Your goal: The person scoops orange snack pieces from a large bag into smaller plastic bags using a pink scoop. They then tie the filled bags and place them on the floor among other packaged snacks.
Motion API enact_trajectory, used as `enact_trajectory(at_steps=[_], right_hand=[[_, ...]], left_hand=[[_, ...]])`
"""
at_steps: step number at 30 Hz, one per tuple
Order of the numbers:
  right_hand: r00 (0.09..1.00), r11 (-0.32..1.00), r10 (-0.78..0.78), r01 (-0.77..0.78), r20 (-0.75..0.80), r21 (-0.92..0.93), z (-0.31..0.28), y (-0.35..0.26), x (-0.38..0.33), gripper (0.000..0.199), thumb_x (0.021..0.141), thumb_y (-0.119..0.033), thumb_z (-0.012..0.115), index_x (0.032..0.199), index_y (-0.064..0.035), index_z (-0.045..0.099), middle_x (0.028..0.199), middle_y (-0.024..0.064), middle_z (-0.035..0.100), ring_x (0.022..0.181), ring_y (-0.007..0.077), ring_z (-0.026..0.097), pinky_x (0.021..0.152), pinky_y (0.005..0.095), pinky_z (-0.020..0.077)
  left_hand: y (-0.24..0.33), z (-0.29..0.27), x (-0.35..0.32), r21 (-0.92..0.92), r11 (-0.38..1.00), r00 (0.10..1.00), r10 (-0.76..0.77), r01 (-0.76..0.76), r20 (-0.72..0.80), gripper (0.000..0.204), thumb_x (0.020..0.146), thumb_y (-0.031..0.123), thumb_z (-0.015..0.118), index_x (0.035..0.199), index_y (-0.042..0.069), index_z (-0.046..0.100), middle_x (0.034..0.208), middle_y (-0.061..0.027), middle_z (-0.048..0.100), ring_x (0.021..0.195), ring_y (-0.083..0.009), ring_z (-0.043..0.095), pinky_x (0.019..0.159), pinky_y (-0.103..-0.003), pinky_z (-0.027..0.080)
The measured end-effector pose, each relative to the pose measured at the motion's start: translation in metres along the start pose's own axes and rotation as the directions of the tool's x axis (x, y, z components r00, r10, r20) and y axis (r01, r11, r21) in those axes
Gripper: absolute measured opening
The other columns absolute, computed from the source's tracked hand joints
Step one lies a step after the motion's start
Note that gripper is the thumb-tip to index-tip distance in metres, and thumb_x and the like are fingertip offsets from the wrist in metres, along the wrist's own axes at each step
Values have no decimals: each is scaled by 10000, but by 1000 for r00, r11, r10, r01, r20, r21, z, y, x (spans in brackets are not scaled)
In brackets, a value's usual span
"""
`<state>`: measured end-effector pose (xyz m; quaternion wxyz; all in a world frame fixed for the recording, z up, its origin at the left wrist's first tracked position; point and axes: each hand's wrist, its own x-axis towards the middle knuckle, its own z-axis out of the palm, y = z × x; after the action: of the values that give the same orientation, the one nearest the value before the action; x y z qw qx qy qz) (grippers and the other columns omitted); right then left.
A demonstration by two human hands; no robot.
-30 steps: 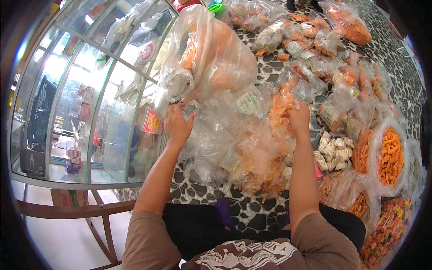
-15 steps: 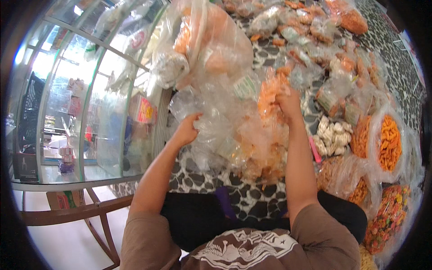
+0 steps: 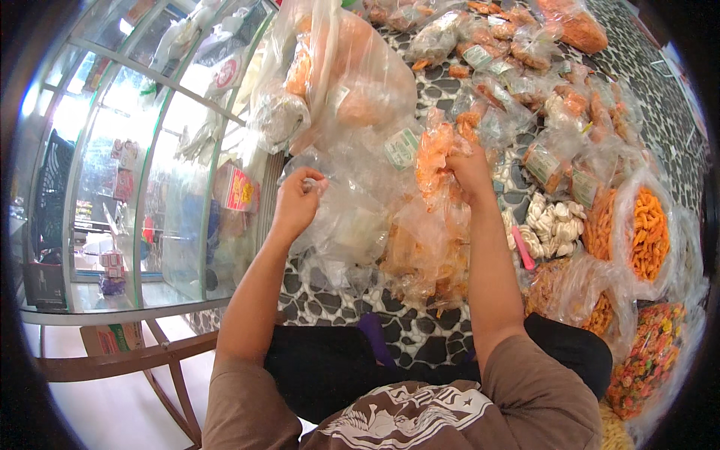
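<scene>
My right hand [image 3: 471,174] is closed around a small see-through bag of orange crackers [image 3: 435,161], held up over the pile. To the left, the fingertips of my left hand [image 3: 297,201] are pinched on the edge of a thin see-through plastic bag [image 3: 306,166]. More loose plastic bags [image 3: 349,217] lie crumpled between my hands. Below my right hand rests an open plastic bag with orange-brown crackers [image 3: 427,255], partly hidden by its folds. A green-and-white label [image 3: 402,148] shows among the plastic.
A large bag of orange crackers [image 3: 364,67] stands ahead. Several packed snack bags [image 3: 517,45] spread to the far right. White snacks [image 3: 553,225], a pink strip [image 3: 523,249], orange twists [image 3: 649,232] and colourful snacks [image 3: 646,360] lie right. A glass display case [image 3: 176,255] borders the left.
My left hand has moved slightly up and left, and its fingers have closed from a pointing shape into a pinch. My right hand and the cracker bag have shifted a little left.
</scene>
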<state>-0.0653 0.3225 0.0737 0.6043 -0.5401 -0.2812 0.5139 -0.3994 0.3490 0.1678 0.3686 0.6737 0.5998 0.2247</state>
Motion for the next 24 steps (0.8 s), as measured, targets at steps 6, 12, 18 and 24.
enact_trajectory(at_steps=[6,12,18,24], right_hand=[[999,980,-29,25,18,199,-13,-44,-13,372,816,44,655,1186,5,672,1011,92,710,856,216,711,704,342,601],[940,788,-111,-115,323,605,-18,-91,-50,324,884,-106,709,1188,-7,662,1030,83,711,799,169,696,653,306,570],[911,983,-138,76,389,170,1,-78,-59,336,758,4,722,1094,5,712,958,45,717,800,137,670,693,302,556],[950,1000,-28,25,312,12,1,-30,-40,320,736,67,656,1050,27,702,878,26,686,765,103,620,645,284,501]], left_hand=[[68,36,17,-221,948,946,162,-228,-281,209,862,128,797,1045,70,715,722,51,547,646,-52,480,583,-243,386],[102,83,48,388,761,692,642,-520,-331,234,803,142,807,1015,53,762,785,-55,669,687,-163,625,651,-316,493],[81,116,72,-127,785,795,595,-607,-120,209,843,103,738,1011,-17,764,879,-85,747,749,-177,697,704,-303,545],[58,148,58,-639,767,988,48,56,144,229,945,122,688,1044,-75,747,897,-81,745,727,-141,682,656,-290,556]])
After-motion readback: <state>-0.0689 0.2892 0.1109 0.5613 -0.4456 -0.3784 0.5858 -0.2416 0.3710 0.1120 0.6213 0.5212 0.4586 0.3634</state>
